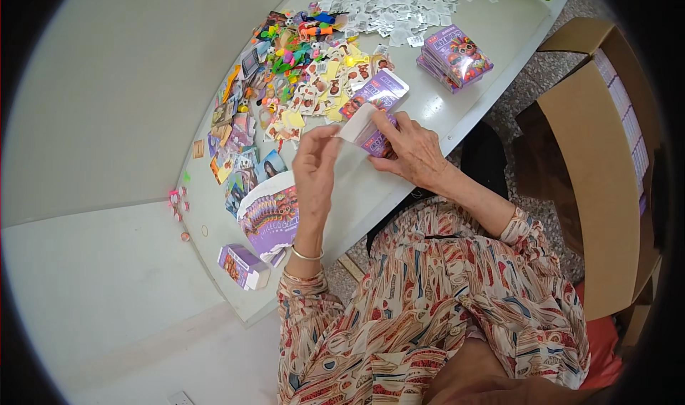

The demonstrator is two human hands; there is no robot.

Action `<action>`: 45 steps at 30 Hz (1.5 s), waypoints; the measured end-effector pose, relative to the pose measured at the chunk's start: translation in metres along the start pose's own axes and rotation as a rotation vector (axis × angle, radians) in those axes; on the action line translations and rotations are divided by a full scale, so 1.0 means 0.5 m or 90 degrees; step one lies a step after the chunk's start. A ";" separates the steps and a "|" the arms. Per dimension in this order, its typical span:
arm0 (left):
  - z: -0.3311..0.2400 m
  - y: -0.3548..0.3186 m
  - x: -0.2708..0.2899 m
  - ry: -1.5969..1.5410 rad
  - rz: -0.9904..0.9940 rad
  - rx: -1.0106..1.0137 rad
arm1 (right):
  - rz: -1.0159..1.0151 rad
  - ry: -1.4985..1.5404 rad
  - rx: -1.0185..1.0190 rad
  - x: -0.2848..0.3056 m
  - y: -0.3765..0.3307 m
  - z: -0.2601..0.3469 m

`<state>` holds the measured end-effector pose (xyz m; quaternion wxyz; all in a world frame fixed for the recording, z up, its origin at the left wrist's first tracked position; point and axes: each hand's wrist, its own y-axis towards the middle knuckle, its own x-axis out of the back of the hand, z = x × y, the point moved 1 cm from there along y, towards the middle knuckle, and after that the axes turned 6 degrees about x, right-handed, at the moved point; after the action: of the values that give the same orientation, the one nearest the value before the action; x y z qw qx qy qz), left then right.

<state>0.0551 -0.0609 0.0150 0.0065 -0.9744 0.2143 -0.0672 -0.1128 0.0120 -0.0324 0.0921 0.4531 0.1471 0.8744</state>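
Note:
A small purple cardboard box with a white flap is held over the near part of the table. My right hand grips it from the right, thumb below and fingers over the top. At the flap's left corner, the fingertips of my left hand are pinched together on the box flap. Just beyond lies another purple box, partly covered by the held one. Below my left wrist a fan of flattened purple cartons is spread out, partly hidden by that arm. An upright purple box stands by the near left edge.
Small colourful toys, stickers and picture cards cover the table's left side. White packets are heaped at the back. Stacked purple boxes sit at the right. An open brown carton stands beside the table.

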 end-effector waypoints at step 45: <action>0.004 -0.029 -0.100 0.116 0.091 -0.015 | -0.066 0.100 0.098 0.039 -0.068 -0.030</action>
<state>0.0165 -0.0270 0.0074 -0.0200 -0.9466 0.2836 -0.1520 -0.1352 0.0471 -0.0373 0.0899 0.3806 0.2438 0.8875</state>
